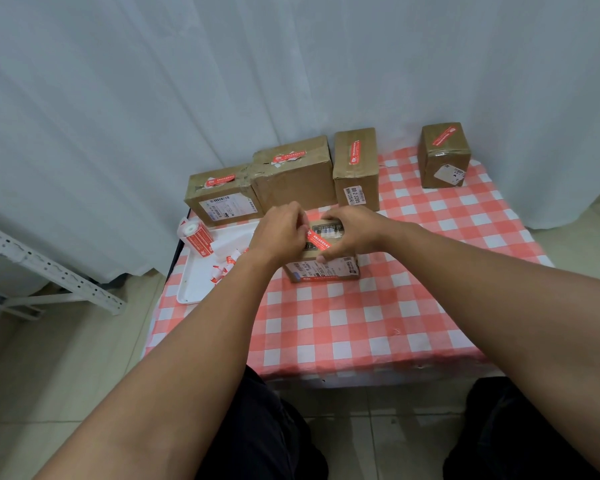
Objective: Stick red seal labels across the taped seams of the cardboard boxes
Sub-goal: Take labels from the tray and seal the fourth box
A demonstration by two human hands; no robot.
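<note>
A small flat cardboard box (pixel 326 270) lies in the middle of the checked table, a shipping label on its front face. A red seal label (pixel 321 240) runs diagonally across its top. My left hand (pixel 279 233) pinches the label's upper left end. My right hand (pixel 352 233) rests on the box top, thumb pressing the label's lower right end. Several boxes at the back each carry a red label: a left box (pixel 222 197), a wider box (pixel 295 174), a tall box (pixel 355 168) and a separate box (pixel 444 154) at far right.
A white tray (pixel 201 275) at the table's left edge holds a roll of red labels (pixel 196 235) and several peeled backing scraps (pixel 224 266). A white metal rack (pixel 42 268) stands on the floor to the left. A curtain hangs behind the table.
</note>
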